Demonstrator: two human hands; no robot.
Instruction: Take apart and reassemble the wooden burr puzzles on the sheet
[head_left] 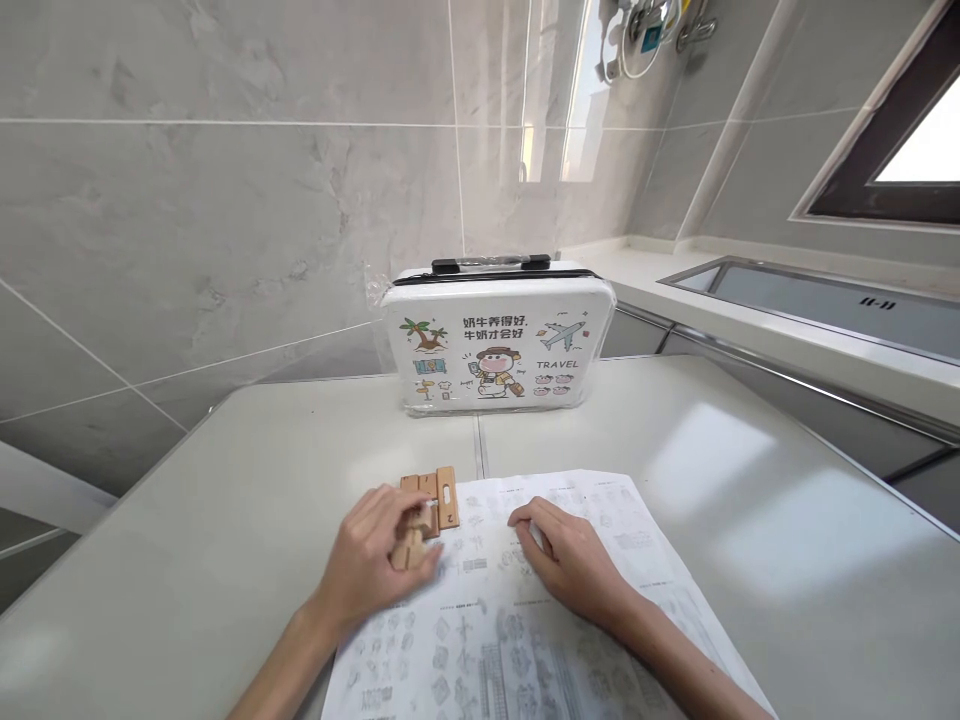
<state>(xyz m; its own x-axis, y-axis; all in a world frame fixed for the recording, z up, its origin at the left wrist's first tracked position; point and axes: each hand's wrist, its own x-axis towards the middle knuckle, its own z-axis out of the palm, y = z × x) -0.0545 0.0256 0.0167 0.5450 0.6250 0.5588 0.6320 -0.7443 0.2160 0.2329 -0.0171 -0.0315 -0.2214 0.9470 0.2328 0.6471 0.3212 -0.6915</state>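
Observation:
My left hand (371, 555) is at the left edge of a printed paper sheet, its fingers and thumb curved around a small light wooden notched puzzle piece (409, 550). Another wooden block shows just under the fingertips, partly hidden. Beside them lies a flat wooden piece (447, 497) with a slot and the mark "2", next to more wooden pieces (418, 483) partly covered by my fingers. My right hand (566, 550) rests on the paper sheet (480, 590), fingers curled in, with nothing seen in it. Small line drawings cover the sheet.
A white cartoon-printed case (499, 345) with a black handle, wrapped in clear plastic, stands at the back of the white table (187, 560) by the tiled wall. To the right runs a counter (810, 340) with a glass-topped inset panel (825, 300). A window (907, 150) is above.

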